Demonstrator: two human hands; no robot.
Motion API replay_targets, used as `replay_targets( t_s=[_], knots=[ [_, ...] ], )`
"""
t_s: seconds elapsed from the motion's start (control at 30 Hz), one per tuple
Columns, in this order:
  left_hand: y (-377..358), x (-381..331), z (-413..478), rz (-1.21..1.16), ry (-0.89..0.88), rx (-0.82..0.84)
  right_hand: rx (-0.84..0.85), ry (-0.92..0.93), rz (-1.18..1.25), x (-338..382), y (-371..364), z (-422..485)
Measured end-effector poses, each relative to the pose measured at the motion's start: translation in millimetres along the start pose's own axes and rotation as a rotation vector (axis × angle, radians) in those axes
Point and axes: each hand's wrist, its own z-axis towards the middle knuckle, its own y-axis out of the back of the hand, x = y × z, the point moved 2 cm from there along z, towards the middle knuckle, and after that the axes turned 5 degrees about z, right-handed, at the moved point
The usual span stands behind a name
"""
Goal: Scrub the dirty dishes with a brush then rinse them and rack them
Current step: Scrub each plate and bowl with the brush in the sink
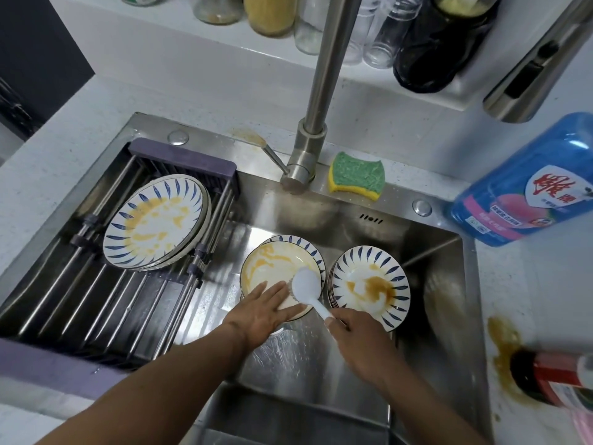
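A cream bowl (272,266) smeared with yellow sauce sits in the steel sink (433,284), stacked on other dishes. My left hand (261,311) lies flat on its near rim, fingers spread. My right hand (356,338) grips the handle of a white dish brush (307,285), whose head rests on the bowl's right side. To the right stands a stack of blue-striped bowls (369,285) with brown sauce in the top one. A stack of stained blue-striped plates (157,220) lies on the roll-up rack (106,303) over the sink's left half.
The faucet (316,123) rises behind the sink with a green-yellow sponge (356,179) beside its base. A blue detergent bottle (526,184) stands at the right. A dark sauce bottle (552,375) lies on the right counter near a brown spill. Jars and glasses line the back shelf.
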Motion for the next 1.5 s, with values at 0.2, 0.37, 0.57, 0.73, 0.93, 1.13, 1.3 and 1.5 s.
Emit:
replay_targets(
  t_s=[0.2,0.37,0.57,0.73,0.93,1.13,1.3,1.5],
  knots=[
    [1.9,-0.7,6.4,0.119,0.049,-0.022,-0.085,-0.014,0.105,-6.6,5.4,-0.9],
    [2.2,1.2,15.9,0.122,0.090,-0.023,-0.181,-0.076,0.275,-18.1,12.7,-0.5],
    [0.2,0.4,32.0,0.114,0.175,-0.047,-0.226,-0.125,0.394,-30.9,16.9,-3.7],
    [22.7,-9.5,31.7,-0.184,0.069,-0.237,-0.286,-0.183,0.544,-37.4,22.1,-5.2],
    [74.4,-47.5,49.3,-1.141,0.402,-0.297,-0.384,-0.242,0.738,-33.3,29.3,-3.5],
    [85.8,-61.3,72.2,-1.066,0.553,-0.172,-0.398,-0.269,0.760,-53.4,36.5,-1.3],
    [97.7,-66.4,74.7,-1.107,0.590,-0.173,-0.374,-0.296,0.742,-62.9,35.0,-4.2],
    [110.4,-66.8,69.3,-1.330,0.555,-0.261,-0.380,-0.272,0.659,-52.1,43.7,-9.8]
  ],
)
